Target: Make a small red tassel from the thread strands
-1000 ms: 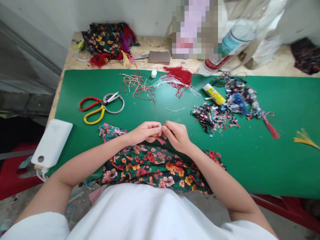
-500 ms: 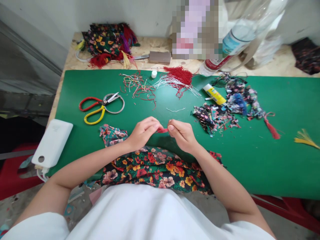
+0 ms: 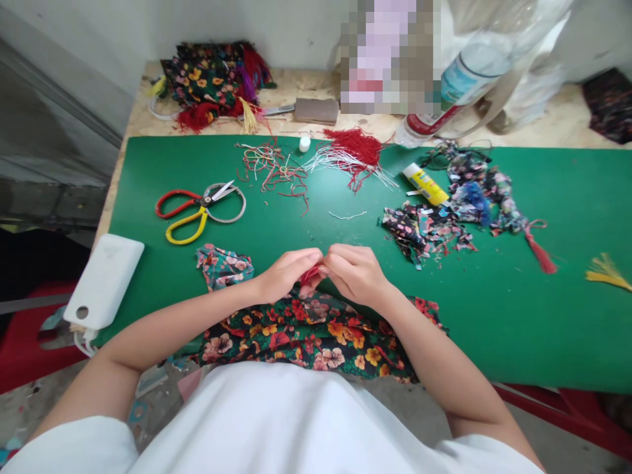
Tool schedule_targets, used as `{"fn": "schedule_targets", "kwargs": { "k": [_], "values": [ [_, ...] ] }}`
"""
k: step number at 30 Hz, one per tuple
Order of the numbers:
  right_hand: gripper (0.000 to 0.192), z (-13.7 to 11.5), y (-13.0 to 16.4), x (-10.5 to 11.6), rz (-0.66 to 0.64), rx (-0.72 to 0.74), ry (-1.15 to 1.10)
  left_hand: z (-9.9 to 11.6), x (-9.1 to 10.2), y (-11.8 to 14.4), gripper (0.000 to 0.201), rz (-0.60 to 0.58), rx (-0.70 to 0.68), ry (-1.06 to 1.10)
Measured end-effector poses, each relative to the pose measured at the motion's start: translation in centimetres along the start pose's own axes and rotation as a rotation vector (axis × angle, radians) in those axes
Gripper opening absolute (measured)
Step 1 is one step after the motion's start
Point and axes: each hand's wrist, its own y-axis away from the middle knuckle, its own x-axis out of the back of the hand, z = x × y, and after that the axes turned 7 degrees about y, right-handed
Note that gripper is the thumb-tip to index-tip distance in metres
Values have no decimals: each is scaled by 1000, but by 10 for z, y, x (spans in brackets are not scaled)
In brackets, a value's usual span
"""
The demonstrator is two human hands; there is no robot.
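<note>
My left hand [image 3: 286,271] and my right hand [image 3: 356,271] meet fingertip to fingertip over the near edge of the green mat [image 3: 296,217]. Both pinch a small bundle of red threads [image 3: 310,274] between them. Just below the hands lies a piece of dark floral fabric [image 3: 306,332], spread over the table edge toward my lap. A smaller floral scrap [image 3: 222,263] sits to the left of my left hand.
Red- and yellow-handled scissors [image 3: 200,207] lie at left, a white power bank [image 3: 103,280] at the mat's left edge. Loose red and white threads [image 3: 353,155], a yellow glue tube [image 3: 424,184], floral scraps [image 3: 429,230], a red tassel [image 3: 538,253] and yellow tassel [image 3: 605,271] lie beyond.
The hands separated slightly half a second ago with the red threads stretched between them, then closed together again and dropped a little toward the fabric.
</note>
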Motion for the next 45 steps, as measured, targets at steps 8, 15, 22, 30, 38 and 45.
{"fn": "schedule_targets", "kwargs": {
  "k": [8, 15, 22, 30, 38, 45],
  "values": [
    [27, 5, 1, -5, 23, 35, 73, 5, 4, -4, 39, -17, 209, 164],
    [27, 12, 2, -10, 6, 28, 71, 3, 5, -5, 33, -19, 222, 224],
    [26, 13, 3, -12, 12, 29, 51, -1, 8, -7, 30, -29, 211, 253],
    [25, 15, 4, -14, 5, 25, 55, -3, 10, -8, 30, -12, 202, 247],
    [22, 13, 5, -18, -6, -45, -35, -4, 10, -10, 28, -16, 181, 269],
    [25, 10, 3, -24, 20, -150, -132, -2, 9, -10, 27, 15, 163, 278]
  ]
}}
